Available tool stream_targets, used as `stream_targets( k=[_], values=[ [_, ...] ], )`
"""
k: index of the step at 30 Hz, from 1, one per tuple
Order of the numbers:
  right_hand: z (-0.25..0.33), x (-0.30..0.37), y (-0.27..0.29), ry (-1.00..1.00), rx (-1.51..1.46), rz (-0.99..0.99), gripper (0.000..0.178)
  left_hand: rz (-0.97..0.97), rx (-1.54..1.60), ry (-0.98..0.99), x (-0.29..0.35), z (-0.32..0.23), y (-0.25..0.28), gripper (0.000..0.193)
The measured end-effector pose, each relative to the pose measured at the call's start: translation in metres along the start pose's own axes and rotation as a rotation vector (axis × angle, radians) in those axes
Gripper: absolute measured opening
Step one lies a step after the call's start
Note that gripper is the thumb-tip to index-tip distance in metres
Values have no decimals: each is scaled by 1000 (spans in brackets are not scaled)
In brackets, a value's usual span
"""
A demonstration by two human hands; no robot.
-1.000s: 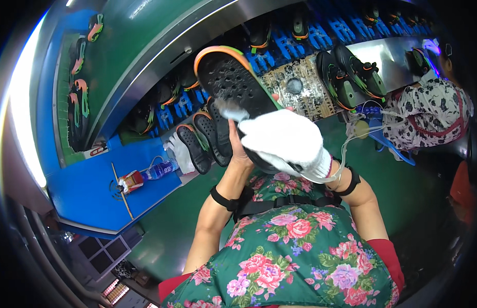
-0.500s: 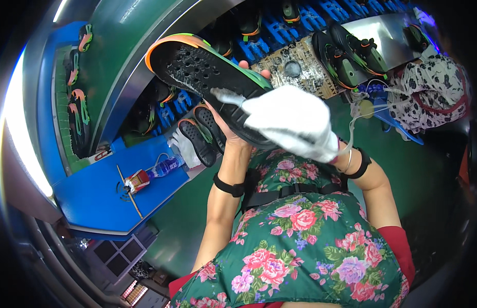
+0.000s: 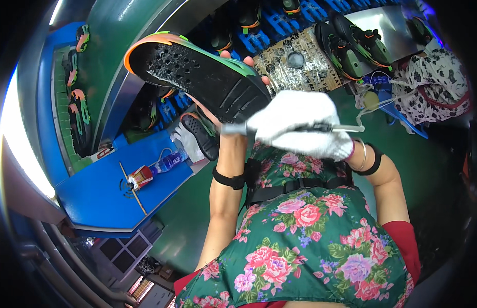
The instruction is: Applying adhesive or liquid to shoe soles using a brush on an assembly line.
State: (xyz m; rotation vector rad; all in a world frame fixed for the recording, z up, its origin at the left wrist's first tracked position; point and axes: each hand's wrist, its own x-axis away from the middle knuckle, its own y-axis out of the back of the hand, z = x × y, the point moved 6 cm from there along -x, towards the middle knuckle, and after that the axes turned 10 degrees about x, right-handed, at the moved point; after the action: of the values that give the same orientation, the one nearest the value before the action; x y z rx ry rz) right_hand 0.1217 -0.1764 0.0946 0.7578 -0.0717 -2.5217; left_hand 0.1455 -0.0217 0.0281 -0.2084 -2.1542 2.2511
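My left hand (image 3: 210,112) grips a black shoe sole (image 3: 202,77) from beneath, its fingertips curled over the far edge. The sole is tilted, with round holes at the heel end, grooves at the other, and an orange and green rim. Whitish glossy smears lie around the holes. In a white glove, my right hand (image 3: 300,120) is closed round a slim brush (image 3: 233,129), whose grey tip is blurred by motion. That tip is just below the sole's near edge; whether it touches cannot be seen. A pale tube (image 3: 369,108) runs from the handle's rear end.
A blue table (image 3: 97,203) at left bears a bottle (image 3: 169,161), a small red carton (image 3: 141,177) and a thin stick. More soles (image 3: 203,134) lie beside it. Beyond are taped cardboard (image 3: 282,64) with a round dish (image 3: 295,60), black shoes (image 3: 341,54) and blue racks. Patterned cloth (image 3: 433,84) hangs at right.
The brush has come off the sole's holed area and moved down toward me, its handle now lying nearly level. The sole has shifted slightly left.
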Motion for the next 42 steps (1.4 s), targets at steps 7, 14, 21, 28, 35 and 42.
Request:
stream_targets(
  k=[7, 14, 21, 28, 35, 42],
  values=[
    [6, 4, -9, 10, -174, 126, 18, 2, 22, 23, 4, -3, -5, 95],
    [10, 17, -18, 199, 224, 144, 32, -66, 11, 167, 4, 1, -2, 119],
    [1, 9, -11, 90, 136, 103, 22, -145, -90, 349, 20, -5, -1, 109],
    [9, 10, -19, -28, -200, 286, 21, -150, -196, 472, 20, -22, 12, 103],
    [14, 27, -27, 297, 243, 351, 42, -435, -625, 510, 20, -51, 39, 88],
    [4, 3, -17, -18, -7, 198, 15, -432, -544, 503, 19, -60, 37, 80]
  ],
)
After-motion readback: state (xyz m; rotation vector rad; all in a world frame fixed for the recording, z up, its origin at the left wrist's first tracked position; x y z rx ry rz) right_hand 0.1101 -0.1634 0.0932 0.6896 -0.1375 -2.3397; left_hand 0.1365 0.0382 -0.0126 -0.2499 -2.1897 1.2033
